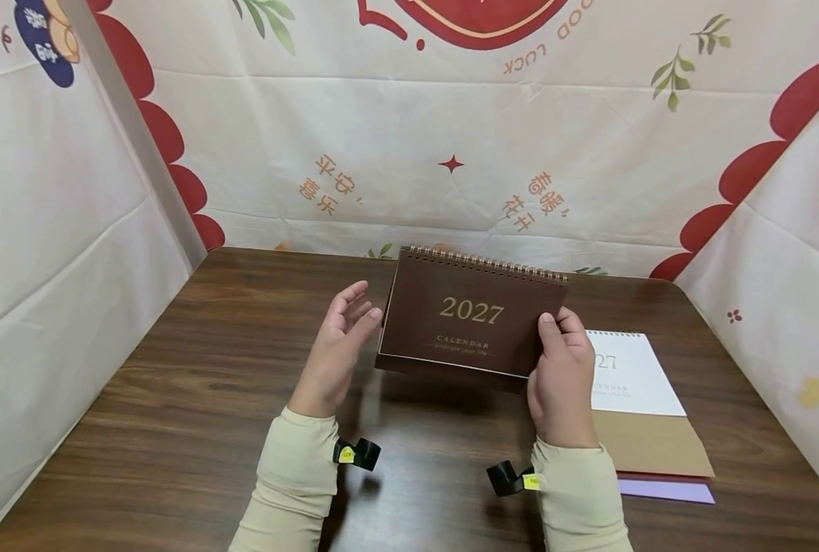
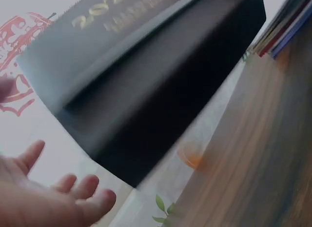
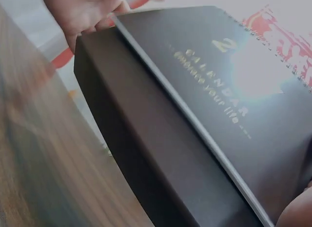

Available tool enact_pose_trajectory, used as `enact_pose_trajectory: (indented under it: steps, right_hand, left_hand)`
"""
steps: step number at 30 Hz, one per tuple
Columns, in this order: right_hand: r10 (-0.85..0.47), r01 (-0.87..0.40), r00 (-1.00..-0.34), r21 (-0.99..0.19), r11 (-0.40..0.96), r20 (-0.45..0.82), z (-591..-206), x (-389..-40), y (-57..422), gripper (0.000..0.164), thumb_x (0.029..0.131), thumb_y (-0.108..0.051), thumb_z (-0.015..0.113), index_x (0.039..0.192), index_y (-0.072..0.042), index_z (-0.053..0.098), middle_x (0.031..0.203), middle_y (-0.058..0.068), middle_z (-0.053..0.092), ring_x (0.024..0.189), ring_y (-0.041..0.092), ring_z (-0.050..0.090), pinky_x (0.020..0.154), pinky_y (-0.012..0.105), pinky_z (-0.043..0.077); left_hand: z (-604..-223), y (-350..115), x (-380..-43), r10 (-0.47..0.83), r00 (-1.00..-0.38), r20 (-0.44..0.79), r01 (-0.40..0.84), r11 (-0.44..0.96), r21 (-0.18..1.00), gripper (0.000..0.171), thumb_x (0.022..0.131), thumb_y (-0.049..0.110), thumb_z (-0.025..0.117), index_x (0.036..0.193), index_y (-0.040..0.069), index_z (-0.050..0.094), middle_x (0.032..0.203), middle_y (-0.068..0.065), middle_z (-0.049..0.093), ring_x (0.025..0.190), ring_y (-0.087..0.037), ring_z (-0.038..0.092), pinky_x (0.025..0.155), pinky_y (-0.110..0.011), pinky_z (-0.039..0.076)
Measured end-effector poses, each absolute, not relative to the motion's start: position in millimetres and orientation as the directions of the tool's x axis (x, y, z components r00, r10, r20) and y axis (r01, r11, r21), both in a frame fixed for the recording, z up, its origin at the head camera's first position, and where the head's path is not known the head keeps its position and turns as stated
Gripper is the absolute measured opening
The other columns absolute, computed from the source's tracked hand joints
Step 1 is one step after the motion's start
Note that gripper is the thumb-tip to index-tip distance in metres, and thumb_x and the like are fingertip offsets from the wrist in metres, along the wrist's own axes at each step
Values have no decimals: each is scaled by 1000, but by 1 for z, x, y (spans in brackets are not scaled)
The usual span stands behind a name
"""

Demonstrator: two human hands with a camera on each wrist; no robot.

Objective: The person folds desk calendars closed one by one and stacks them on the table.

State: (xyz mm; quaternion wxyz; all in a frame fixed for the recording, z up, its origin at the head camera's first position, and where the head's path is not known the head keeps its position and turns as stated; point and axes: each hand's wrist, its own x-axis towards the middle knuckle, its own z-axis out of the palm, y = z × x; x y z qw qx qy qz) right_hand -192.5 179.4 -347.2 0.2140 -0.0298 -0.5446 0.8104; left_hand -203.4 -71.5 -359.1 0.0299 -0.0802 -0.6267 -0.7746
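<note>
A dark brown 2027 desk calendar [image 1: 471,322] with a ring binding along its top edge is held up over the table, tilted. My right hand [image 1: 563,376] grips its right side, thumb on the front cover and fingers behind. Beside the calendar's left edge is my left hand [image 1: 337,349], its fingers loosely bent and spread. In the left wrist view that hand's fingers [image 2: 85,188] stand apart from the calendar's corner. The right wrist view shows the gold lettering on the cover [image 3: 219,90] and the folded base [image 3: 141,124] below it.
At the right of the wooden table [image 1: 195,399] lies a white calendar [image 1: 633,376] with a tan base [image 1: 651,445]. Red and purple edges [image 1: 668,491] show beneath it. Printed cloth [image 1: 409,138] stands behind the table and at both sides.
</note>
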Motion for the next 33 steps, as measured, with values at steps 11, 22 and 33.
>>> enact_pose_trajectory:
  steps: [11, 22, 33]
  right_hand:
    - [424, -342, -888, -872, -351, 178, -347, -195, 182, 15, 104, -9, 49, 106, 1, 60, 108, 9, 55, 105, 19, 50, 87, 27, 45]
    - [400, -388, -887, -842, -376, 231, -349, -195, 177, 16, 102, -3, 50, 115, 2, 59, 111, 11, 56, 104, 21, 53, 83, 27, 48]
    - [418, -437, -869, -805, -402, 263, -348, -194, 176, 23, 103, 1, 43, 119, 7, 58, 118, 15, 55, 112, 25, 50, 97, 32, 40]
  left_hand:
    - [-367, -44, -204, 149, -947, 285, 276, -80, 958, 71, 93, 35, 71, 151, 17, 35, 133, -10, 51, 114, -24, 53, 93, -39, 49]
    - [-374, -40, -203, 27, -965, 262, 261, -49, 964, 44, 97, 26, 68, 137, 18, 52, 109, -10, 63, 96, -24, 62, 80, -38, 53]
    - [-374, -37, -203, -33, -970, 240, 242, -74, 968, 33, 94, 27, 71, 119, 10, 60, 98, -11, 64, 84, -22, 65, 71, -35, 54]
